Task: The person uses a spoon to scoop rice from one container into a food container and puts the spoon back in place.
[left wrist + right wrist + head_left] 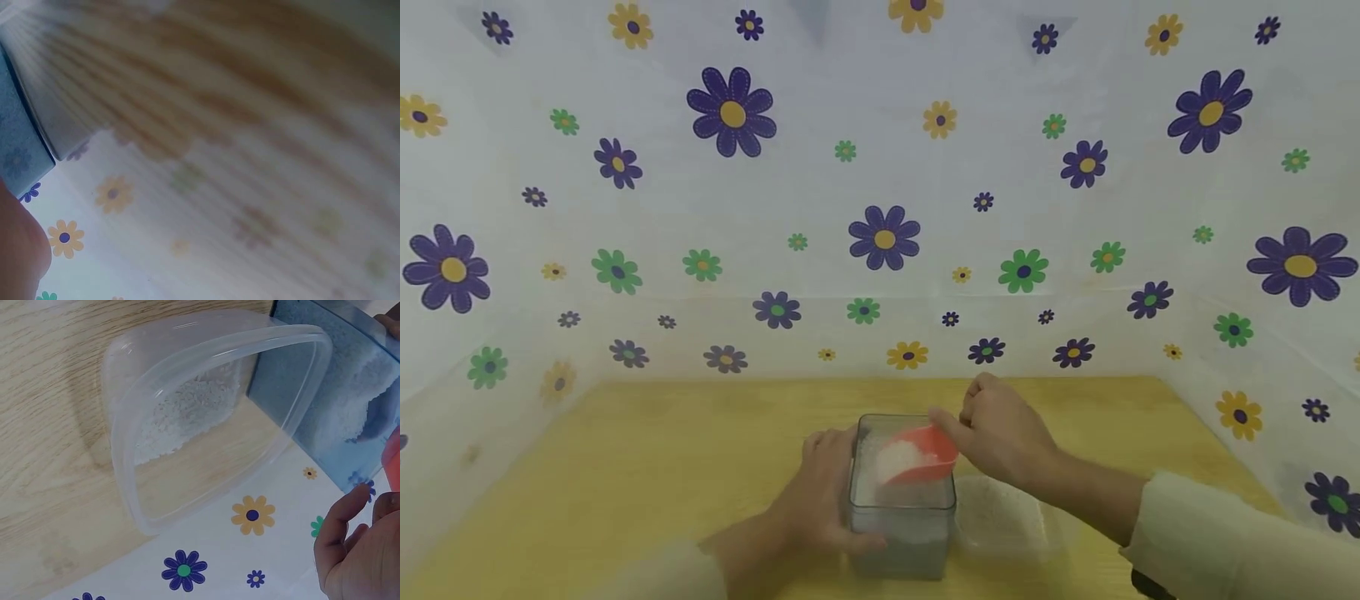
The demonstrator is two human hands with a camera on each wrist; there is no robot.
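Your right sleeve (pixel 1217 533) lies nearest — past it, your right hand (pixel 1007 433) curls closed on the red scoop (pixel 936 467), its bowl, holding white grains (pixel 901 460), left of your thumb at the clear box's (pixel 910 546) mouth. Your left hand (pixel 816 492) grips the box's side — thumb across the front.

On the table (pixel 700 442), the container (pixel 898 542) is flanked on its left by the left hand (pixel 820 492) and on its right by the tub (pixel 150 350). Grains (pixel 194 409) are contained in both. At the container's mouth, the grain-loaded scoop (pixel 942 457) is held from the right by the right hand (pixel 1007 429). The table is bordered behind and on both sides by a cloth (pixel 805 192).
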